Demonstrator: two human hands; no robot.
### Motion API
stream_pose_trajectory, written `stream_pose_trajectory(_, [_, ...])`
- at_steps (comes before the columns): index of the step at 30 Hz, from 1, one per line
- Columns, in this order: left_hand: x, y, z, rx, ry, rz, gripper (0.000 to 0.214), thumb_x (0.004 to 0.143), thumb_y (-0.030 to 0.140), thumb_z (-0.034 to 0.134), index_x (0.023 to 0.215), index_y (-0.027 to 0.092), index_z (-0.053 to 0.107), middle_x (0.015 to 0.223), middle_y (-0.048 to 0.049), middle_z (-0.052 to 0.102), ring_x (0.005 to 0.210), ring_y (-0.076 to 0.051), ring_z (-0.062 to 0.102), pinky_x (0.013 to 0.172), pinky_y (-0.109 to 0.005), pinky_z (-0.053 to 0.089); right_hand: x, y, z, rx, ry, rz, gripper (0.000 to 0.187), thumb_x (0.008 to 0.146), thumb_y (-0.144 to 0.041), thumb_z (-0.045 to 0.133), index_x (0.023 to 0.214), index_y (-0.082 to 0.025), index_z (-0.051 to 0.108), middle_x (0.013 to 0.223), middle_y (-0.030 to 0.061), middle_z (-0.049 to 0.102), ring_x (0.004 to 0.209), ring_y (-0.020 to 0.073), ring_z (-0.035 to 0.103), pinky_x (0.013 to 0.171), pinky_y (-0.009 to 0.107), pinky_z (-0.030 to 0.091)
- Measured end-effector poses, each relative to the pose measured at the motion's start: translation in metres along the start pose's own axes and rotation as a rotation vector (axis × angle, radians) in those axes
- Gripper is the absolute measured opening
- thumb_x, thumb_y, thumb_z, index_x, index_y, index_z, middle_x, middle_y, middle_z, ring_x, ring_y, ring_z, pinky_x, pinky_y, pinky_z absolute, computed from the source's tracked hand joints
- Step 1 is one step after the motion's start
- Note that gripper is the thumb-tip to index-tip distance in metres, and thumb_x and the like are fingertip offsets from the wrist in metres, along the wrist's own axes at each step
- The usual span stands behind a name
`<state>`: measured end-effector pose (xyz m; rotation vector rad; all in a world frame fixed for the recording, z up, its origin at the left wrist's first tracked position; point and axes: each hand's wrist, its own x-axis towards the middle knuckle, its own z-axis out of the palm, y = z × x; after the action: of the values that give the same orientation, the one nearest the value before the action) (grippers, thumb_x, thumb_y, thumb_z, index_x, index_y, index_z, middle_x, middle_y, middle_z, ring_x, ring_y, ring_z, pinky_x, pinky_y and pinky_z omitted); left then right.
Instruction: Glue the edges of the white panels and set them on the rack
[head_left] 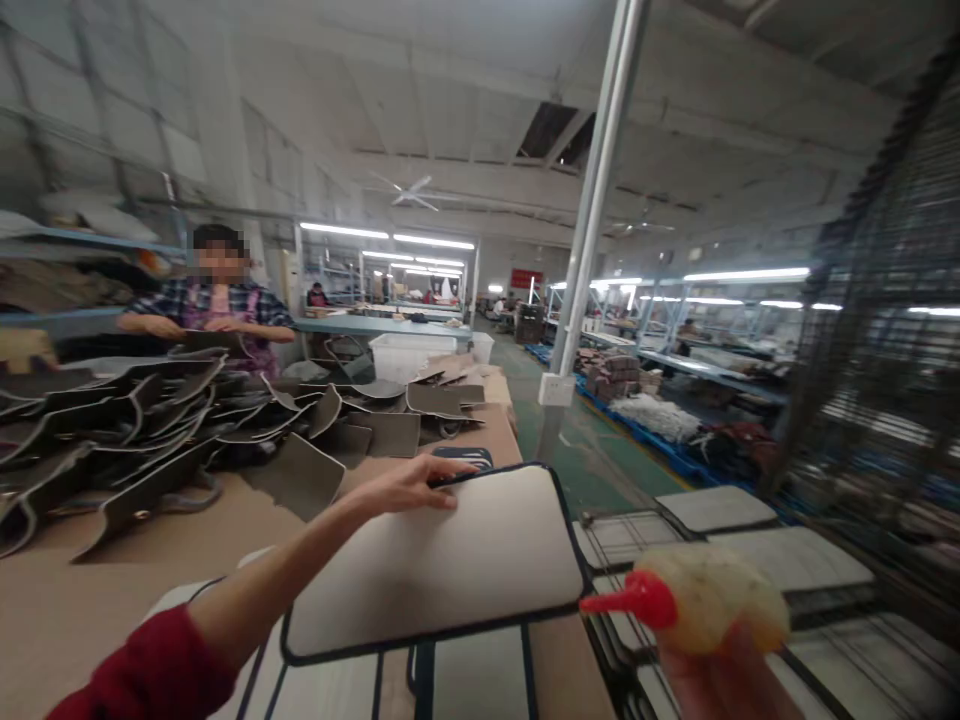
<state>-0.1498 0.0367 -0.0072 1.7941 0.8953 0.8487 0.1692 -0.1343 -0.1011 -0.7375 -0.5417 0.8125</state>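
My left hand (416,486) reaches forward and grips the far edge of a white panel with dark piping (450,560), lifted a little above similar panels (480,675) on the brown table (90,590). The fingers curl over the panel's rim. My right hand (720,675) is low at the right, closed around a yellowish squeeze bottle with a red nozzle (697,595) that points left toward the panel's corner.
A pile of dark grey cut pieces (172,420) covers the table's far left. Another person (214,305) works behind it. A wire rack (750,545) with white panels stands to the right, beside a metal post (592,230) and a tall mesh cage (885,330).
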Motion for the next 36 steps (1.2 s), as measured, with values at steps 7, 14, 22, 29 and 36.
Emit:
stream_pose_trajectory(7, [-0.001,0.001,0.0,0.013,-0.26,-0.029,0.037,0.063,0.027,0.094,0.1,0.026,0.092,0.105,-0.0053,0.086,0.104,-0.034,0.077,0.094,-0.036,0.057,0.053,-0.053,0.022,-0.084,0.208,-0.164,0.08,0.026,-0.054,0.11,0.097,-0.032,0.082,0.118,0.0035,0.083,0.125,0.0378,0.072,0.135,0.064,0.018])
stream_pose_trajectory(14, [-0.002,0.012,0.007,-0.003,-0.385,-0.039,0.045,0.065,0.029,0.096,0.11,0.024,0.092,0.102,-0.0058,0.087,0.09,-0.032,0.078,0.084,-0.035,0.06,0.061,-0.064,0.007,-0.244,0.087,-0.21,0.068,0.032,-0.062,0.108,0.087,-0.032,0.082,0.088,0.0034,0.082,0.082,0.0298,0.078,0.122,0.062,0.044])
stream_pose_trajectory(22, [-0.003,0.017,0.014,-0.026,-0.468,-0.017,0.047,0.072,0.034,0.097,0.117,0.023,0.09,0.105,-0.0059,0.087,0.096,-0.03,0.079,0.088,-0.032,0.06,0.057,-0.079,-0.004,-0.283,0.018,-0.21,0.078,0.037,-0.062,0.106,0.105,-0.031,0.083,0.084,0.0067,0.081,0.077,0.0312,0.077,0.115,0.067,0.049])
stream_pose_trajectory(29, [-0.001,0.004,0.005,-0.044,-0.606,-0.032,0.056,0.081,0.042,0.096,0.133,0.028,0.084,0.125,-0.0043,0.085,0.108,-0.024,0.076,0.095,-0.027,0.057,0.046,-0.086,-0.005,-0.276,-0.036,-0.18,0.074,0.034,-0.062,0.106,0.097,-0.031,0.084,0.084,0.0068,0.081,0.078,0.0321,0.08,0.104,0.054,0.062])
stream_pose_trajectory(36, [-0.004,0.006,0.004,-0.04,-0.614,-0.071,0.057,0.078,0.045,0.097,0.131,0.029,0.085,0.12,-0.003,0.086,0.104,-0.025,0.078,0.093,-0.028,0.058,0.038,-0.091,-0.005,-0.355,-0.071,-0.169,0.078,0.034,-0.066,0.1,0.101,-0.029,0.083,0.079,0.0113,0.079,0.073,0.0371,0.078,0.072,0.053,0.071])
